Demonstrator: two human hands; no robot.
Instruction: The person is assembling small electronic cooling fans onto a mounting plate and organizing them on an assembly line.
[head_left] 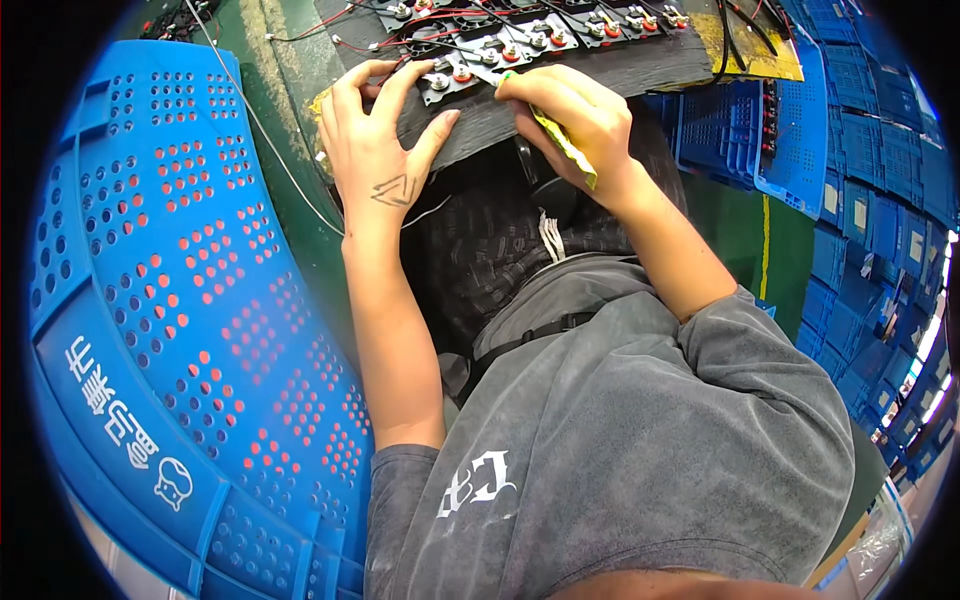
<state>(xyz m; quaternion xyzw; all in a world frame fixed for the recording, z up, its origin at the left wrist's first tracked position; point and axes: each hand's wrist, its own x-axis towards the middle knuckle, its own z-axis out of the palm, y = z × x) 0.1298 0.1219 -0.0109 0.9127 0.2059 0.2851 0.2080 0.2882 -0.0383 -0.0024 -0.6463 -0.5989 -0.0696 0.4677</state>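
Crates are taking up most of the view here. Over on the left a big blue perforated plastic crate point(190, 330) is sitting tipped on its side right beside the person's left arm, with red showing through the holes, so whatever's inside is hard to make out. A thin white wire point(262, 130) is trailing across the green floor point(300, 210) just past it.

Moving in, the left hand point(378, 150) is lying spread out and fairly flat on the near edge of the dark grey worktop point(560, 75), fingers fanned wide, fingertips touching a small dark terminal plate point(447, 78) with round red and silver posts. It's steadying rather than gripping.

More of those terminal plates point(530, 35) are running in a row along the worktop toward the back, tangled with red and black wires point(400, 25).

The right hand point(575, 120) is curling closed around a yellow-green tool handle point(565, 150), pinching it with the tip end right at that same plate; the tip itself is hidden by the fingers.

On the far right, stacks of blue crates point(860, 180) are piling up well apart from the hands, and I can't tell what's in them.
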